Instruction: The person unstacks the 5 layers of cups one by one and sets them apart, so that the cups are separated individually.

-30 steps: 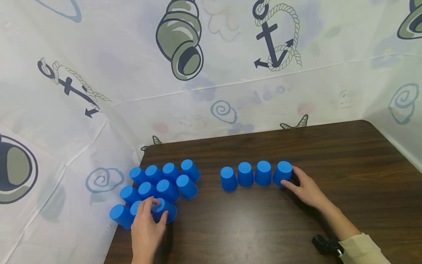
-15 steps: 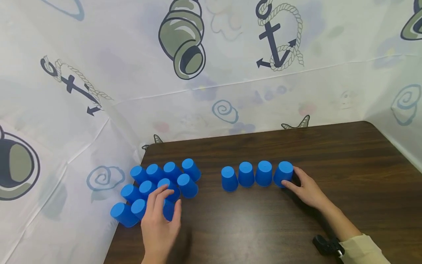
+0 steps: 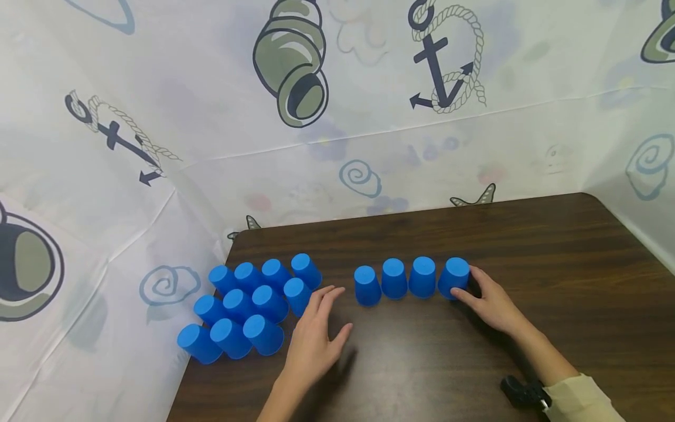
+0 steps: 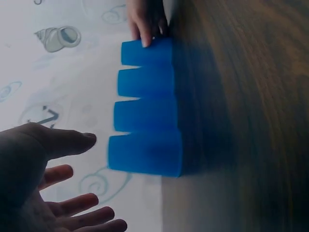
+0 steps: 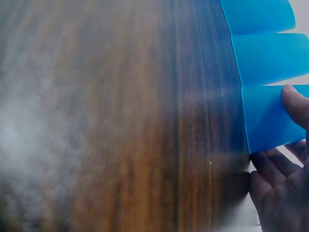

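Note:
A short row of blue cups stands upside down on the brown table [image 3: 401, 363]. At its right end my right hand [image 3: 493, 302] holds the last cup [image 3: 454, 274], thumb on the near side. The right wrist view shows that thumb on the wall of the held cup [image 5: 270, 121], with fingers at its lower side. My left hand [image 3: 311, 346] hovers with spread fingers just left of the row's leftmost cup [image 3: 367, 287]. In the left wrist view that nearest cup [image 4: 145, 153] lies beyond the thumb, apart from it.
Left of my left hand, several more upside-down blue cups [image 3: 239, 305] stand close together in rows near the table's left edge. A white printed cloth [image 3: 295, 170] hangs behind and beside the table. A black device [image 3: 522, 391] sits at my right wrist.
My left hand has released the front right cup of the left group and moved right, toward the row. My right hand stays on its cup.

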Available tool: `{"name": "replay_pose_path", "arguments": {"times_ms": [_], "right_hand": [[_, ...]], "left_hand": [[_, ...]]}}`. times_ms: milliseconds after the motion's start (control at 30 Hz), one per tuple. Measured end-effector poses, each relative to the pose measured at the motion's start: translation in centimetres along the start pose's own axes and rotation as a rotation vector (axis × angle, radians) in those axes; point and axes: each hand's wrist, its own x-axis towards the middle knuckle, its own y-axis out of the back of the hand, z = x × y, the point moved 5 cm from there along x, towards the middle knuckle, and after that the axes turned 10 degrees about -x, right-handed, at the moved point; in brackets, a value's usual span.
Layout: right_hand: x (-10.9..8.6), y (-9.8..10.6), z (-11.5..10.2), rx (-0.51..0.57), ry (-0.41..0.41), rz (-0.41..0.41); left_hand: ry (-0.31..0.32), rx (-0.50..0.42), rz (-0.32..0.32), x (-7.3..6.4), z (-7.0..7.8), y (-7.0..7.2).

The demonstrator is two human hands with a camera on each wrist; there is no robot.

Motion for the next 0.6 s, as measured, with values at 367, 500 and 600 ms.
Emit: {"name": "replay_pose_path", "arguments": {"times_ms": [367, 500, 600], "right_hand": [[0.0, -0.1, 0.0, -0.01, -0.001, -0.001], [-0.1, -0.1, -0.1, -0.015, -0.002, -0.003], [-0.1, -0.1, -0.1, -0.02, 0.0, -0.001]], "left_hand": [[-0.081, -0.112, -0.003, 3.6, -1.2, -4.9], [-0.089, -0.141, 0.021, 4.2, -1.3, -5.7], [-0.076, -0.191, 0.031, 4.4, -1.6, -6.0]]}}
